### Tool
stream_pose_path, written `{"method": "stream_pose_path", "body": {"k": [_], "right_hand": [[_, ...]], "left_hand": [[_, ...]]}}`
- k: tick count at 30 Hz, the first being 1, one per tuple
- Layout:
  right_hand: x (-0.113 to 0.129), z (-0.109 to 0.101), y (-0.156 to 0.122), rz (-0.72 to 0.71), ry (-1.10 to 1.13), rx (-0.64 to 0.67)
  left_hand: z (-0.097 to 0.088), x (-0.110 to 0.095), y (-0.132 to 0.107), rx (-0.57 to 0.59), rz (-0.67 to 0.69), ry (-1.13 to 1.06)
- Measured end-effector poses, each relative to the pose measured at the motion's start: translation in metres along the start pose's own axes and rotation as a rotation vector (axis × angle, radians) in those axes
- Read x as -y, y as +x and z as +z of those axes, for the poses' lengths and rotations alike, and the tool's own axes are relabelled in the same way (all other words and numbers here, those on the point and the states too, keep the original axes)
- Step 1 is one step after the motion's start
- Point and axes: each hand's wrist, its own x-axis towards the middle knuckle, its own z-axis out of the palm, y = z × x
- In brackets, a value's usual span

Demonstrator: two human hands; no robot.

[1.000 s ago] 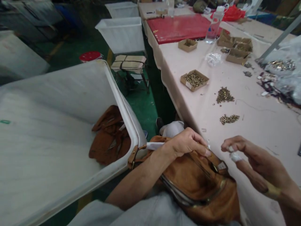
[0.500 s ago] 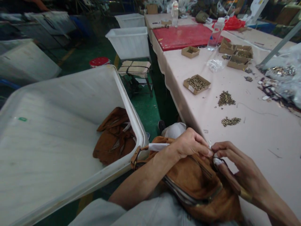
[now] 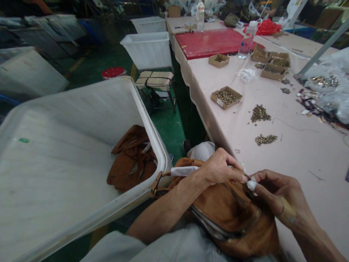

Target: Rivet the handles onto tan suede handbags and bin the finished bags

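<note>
A tan suede bag [image 3: 231, 218] lies on my lap against the table's edge. My left hand [image 3: 219, 168] is closed on the bag's top edge near the zipper. My right hand [image 3: 272, 191] pinches at the zipper end right beside it, one fingertip wrapped in white tape. What the right fingers pinch is too small to make out. A white-wrapped strap [image 3: 184, 170] runs from the bag to a buckle [image 3: 156, 180] at the left.
A large white tub [image 3: 68, 153] on my left holds another tan bag [image 3: 131, 158]. The pink table [image 3: 300, 145] carries a box of brass studs [image 3: 226, 96], loose stud piles [image 3: 260, 113], small cartons [image 3: 272, 63], a bottle [image 3: 247, 36] and a red mat [image 3: 212, 42]. A stool [image 3: 155, 80] stands in the aisle.
My right hand came in from the right and down to the bag's zipper end, meeting the left hand. The left hand kept its hold on the bag.
</note>
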Motion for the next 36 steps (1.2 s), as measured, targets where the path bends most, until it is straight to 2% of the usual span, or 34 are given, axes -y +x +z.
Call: {"method": "stream_pose_path", "body": {"k": [3, 6, 9, 14, 17, 21, 26, 31, 36], "right_hand": [[0.000, 0.002, 0.000, 0.054, 0.030, -0.045], [0.003, 0.004, 0.000, 0.049, 0.022, -0.062], [0.006, 0.004, 0.000, 0.023, 0.047, -0.060], [0.001, -0.004, 0.002, 0.109, 0.235, 0.044], [-0.002, -0.008, 0.004, 0.162, 0.338, 0.099], [-0.001, -0.005, 0.007, 0.178, 0.363, 0.124], [-0.006, -0.003, 0.009, 0.175, 0.329, 0.082], [-0.009, -0.009, 0.005, 0.137, 0.341, 0.094], [-0.007, -0.012, -0.004, 0.104, 0.305, 0.106]], "left_hand": [[0.000, 0.003, 0.001, 0.020, 0.033, 0.003], [0.000, 0.006, 0.004, 0.039, 0.073, -0.011], [0.001, 0.009, 0.008, 0.074, 0.035, -0.078], [0.005, 0.011, 0.010, 0.134, -0.039, -0.225], [0.007, 0.011, 0.009, 0.122, -0.059, -0.242], [0.009, 0.010, 0.009, 0.079, -0.034, -0.095], [0.013, 0.009, 0.015, 0.027, -0.009, 0.128], [0.013, 0.008, 0.016, 0.049, 0.030, 0.111], [0.011, -0.008, 0.006, 0.106, 0.093, 0.432]]}}
